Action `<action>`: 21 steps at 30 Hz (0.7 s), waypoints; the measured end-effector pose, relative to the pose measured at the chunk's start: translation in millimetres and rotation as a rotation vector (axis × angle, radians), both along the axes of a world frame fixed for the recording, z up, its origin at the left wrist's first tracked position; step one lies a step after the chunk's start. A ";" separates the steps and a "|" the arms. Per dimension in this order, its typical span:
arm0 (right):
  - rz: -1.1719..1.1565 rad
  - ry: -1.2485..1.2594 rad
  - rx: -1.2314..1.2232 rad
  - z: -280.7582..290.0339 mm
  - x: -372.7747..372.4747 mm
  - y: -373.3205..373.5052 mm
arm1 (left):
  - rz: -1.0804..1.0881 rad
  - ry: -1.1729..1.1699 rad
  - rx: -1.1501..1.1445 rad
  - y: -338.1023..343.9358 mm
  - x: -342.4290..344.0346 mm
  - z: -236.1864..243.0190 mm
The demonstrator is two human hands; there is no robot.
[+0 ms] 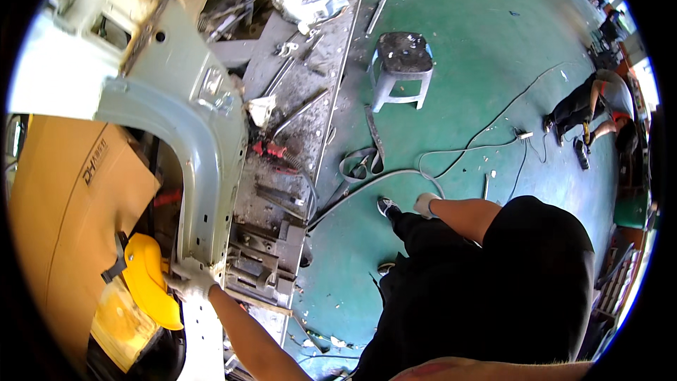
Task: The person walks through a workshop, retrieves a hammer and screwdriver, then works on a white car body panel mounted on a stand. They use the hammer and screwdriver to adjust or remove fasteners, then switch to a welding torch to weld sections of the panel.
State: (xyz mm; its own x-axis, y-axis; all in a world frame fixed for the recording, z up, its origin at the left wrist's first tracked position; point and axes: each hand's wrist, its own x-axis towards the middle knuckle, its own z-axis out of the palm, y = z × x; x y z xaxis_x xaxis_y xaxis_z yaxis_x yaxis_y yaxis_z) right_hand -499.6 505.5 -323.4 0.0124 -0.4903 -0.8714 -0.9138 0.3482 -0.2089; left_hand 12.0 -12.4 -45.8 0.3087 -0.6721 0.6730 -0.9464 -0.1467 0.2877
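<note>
A grey car-body panel (201, 141) with a curved opening runs down the left. My left hand (189, 282), in a pale glove, grips its lower pillar. Beside that hand lie a yellow welding mask (148, 282) and a stained yellow pad (116, 328). My right hand (426, 204), also gloved, hangs by my dark-clad leg with its fingers curled; whatever it may hold is hidden.
A cluttered metal bench (271, 169) borders the panel, with cardboard (70, 197) at left. On the green floor are a plastic stool (398, 81), a strap (360, 166) and cables (479, 144). Another person (606, 99) bends over at the far right.
</note>
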 end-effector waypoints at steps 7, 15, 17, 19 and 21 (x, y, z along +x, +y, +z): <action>-1.095 0.053 0.014 51.8 -24.1 79.3 | -0.350 0.553 -0.244 -41.6 34.3 7.0; -0.949 0.108 -0.094 32.8 -45.2 139.9 | -0.580 0.371 0.073 -14.1 -80.8 -26.2; -1.380 0.154 -0.141 19.2 -17.5 182.8 | -0.742 0.320 0.200 10.5 -140.4 -48.2; -1.710 0.123 -0.213 45.2 6.7 176.2 | -0.823 0.260 0.268 28.5 -150.2 -50.1; -1.709 0.152 -0.195 63.5 53.0 203.3 | -0.912 0.228 0.392 49.8 -157.4 -61.8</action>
State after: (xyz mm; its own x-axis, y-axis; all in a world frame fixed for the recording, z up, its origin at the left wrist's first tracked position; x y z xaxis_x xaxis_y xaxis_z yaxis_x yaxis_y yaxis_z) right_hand -446.7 708.8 -259.9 -0.6637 0.0502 -0.7463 0.4200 0.8506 -0.3164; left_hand -145.3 37.4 -107.6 -0.3380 -0.8759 0.3444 -0.6733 0.4807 0.5617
